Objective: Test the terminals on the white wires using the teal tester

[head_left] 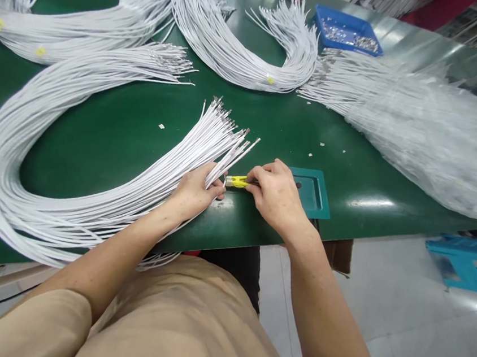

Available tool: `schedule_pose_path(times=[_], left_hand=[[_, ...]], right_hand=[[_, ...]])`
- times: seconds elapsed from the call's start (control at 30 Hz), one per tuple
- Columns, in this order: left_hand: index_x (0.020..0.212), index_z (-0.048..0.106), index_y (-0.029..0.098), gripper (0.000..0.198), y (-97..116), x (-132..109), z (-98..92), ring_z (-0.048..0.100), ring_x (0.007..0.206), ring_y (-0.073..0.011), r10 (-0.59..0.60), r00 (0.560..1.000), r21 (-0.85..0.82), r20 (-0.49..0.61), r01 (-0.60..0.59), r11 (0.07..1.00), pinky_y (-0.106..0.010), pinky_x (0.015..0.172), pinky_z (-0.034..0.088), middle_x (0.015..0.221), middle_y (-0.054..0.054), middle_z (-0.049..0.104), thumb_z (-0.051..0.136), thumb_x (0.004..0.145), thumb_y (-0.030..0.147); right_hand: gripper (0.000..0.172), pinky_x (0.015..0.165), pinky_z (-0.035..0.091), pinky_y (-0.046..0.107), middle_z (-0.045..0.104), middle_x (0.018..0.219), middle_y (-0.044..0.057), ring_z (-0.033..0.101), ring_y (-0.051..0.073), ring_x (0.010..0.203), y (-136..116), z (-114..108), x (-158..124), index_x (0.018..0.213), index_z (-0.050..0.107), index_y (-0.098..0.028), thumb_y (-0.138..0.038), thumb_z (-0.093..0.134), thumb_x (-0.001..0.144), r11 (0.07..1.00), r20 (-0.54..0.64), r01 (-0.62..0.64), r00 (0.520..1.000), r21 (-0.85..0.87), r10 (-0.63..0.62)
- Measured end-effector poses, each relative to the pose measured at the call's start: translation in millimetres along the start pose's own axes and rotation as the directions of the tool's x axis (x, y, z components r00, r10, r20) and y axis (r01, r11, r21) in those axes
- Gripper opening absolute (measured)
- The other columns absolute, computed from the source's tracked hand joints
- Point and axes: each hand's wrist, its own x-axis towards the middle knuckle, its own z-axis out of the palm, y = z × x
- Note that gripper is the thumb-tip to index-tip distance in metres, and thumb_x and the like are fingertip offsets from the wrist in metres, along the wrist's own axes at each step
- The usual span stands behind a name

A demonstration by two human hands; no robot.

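Observation:
My left hand is closed around a white wire, pinching it near its end at the front edge of the large wire bundle. That bundle curves in a wide U over the green table, with metal terminals on its ends. In my right hand is a small yellow tool with a metal tip; its exact kind is unclear. The tool's tip meets the wire end at my left fingertips. Behind my right hand, a shallow teal tray is partly covered.
More white wire bundles lie at the back, some with yellow ties. A blue bin holds small metal parts. Bagged wires cover the right side of the green table. A blue stool stands on the floor at right.

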Motion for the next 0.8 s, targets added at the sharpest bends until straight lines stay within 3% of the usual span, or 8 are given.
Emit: schedule_pose_path(times=[0.1, 0.23, 0.4, 0.6, 0.7, 0.8], left_hand=[[0.1, 0.057, 0.022, 0.029, -1.1, 0.7, -1.1, 0.069, 0.069, -0.0174, -0.02, 1.0, -0.059, 0.014, 0.021, 0.998, -0.029, 0.072, 0.049, 0.073, 0.002, 0.071, 0.063, 0.072, 0.022], [0.101, 0.056, 0.019, 0.031, -3.8, 2.2, -4.1, 0.068, 0.068, -0.0177, -0.04, 0.999, -0.14, 0.032, 0.044, 0.989, -0.03, 0.07, 0.05, 0.073, 0.001, 0.068, 0.064, 0.07, 0.023], [0.106, 0.059, 0.018, 0.038, -2.0, -1.8, -12.0, 0.063, 0.068, -0.0154, -0.033, 0.999, -0.166, 0.012, 0.035, 0.986, -0.028, 0.067, 0.048, 0.073, 0.002, 0.064, 0.066, 0.07, 0.024], [0.095, 0.064, 0.014, 0.031, 5.1, -15.1, -20.9, 0.057, 0.062, -0.0113, -0.135, 0.986, -0.416, 0.102, 0.166, 0.894, -0.023, 0.057, 0.042, 0.072, 0.0, 0.062, 0.071, 0.069, 0.028], [0.092, 0.067, 0.014, 0.03, 4.4, -20.5, -25.8, 0.053, 0.062, -0.0092, -0.119, 0.986, -0.499, 0.115, 0.161, 0.852, -0.021, 0.054, 0.038, 0.077, -0.001, 0.063, 0.074, 0.066, 0.028], [0.093, 0.067, 0.015, 0.032, 3.3, -26.5, -30.2, 0.055, 0.071, -0.0092, -0.09, 0.99, -0.601, 0.11, 0.138, 0.787, -0.019, 0.057, 0.038, 0.082, 0.0, 0.063, 0.077, 0.064, 0.023]], right_hand=[[0.011, 0.1, 0.031, 0.044, 0.065, 0.099, 0.007, 0.052, 0.024, 0.1, -10.1, -2.5, -4.1, 0.095, 0.059, -0.019, -0.021, 0.052, 0.087, 0.998, -0.083, -0.027, 0.996, 0.063, 0.033], [0.018, 0.082, 0.036, 0.036, 0.067, 0.09, 0.006, 0.053, 0.021, 0.087, -38.7, 4.6, -15.8, 0.092, 0.06, -0.019, -0.023, 0.043, 0.093, 0.992, -0.142, -0.026, 0.989, 0.125, 0.044], [0.02, 0.072, 0.034, 0.034, 0.064, 0.081, 0.005, 0.051, 0.02, 0.08, -76.4, 29.9, -29.6, 0.084, 0.061, -0.018, -0.02, 0.043, 0.093, 0.969, -0.031, 0.21, 0.978, 0.131, -0.207], [0.018, 0.072, 0.034, 0.035, 0.064, 0.093, 0.008, 0.051, 0.022, 0.086, -97.6, 45.0, -36.8, 0.084, 0.059, -0.017, -0.013, 0.043, 0.09, 0.962, 0.09, 0.273, 0.958, -0.014, -0.271], [0.019, 0.067, 0.034, 0.034, 0.064, 0.078, 0.007, 0.054, 0.022, 0.081, -106.1, 41.6, -42.4, 0.081, 0.06, -0.017, -0.015, 0.044, 0.09, 0.969, 0.148, 0.246, 0.959, -0.004, -0.243], [0.024, 0.058, 0.031, 0.031, 0.065, 0.065, 0.003, 0.056, 0.018, 0.064, -110.8, 32.4, -43.6, 0.078, 0.061, -0.02, -0.03, 0.046, 0.093, 0.994, 0.214, 0.068, 0.973, 0.086, -0.085]])
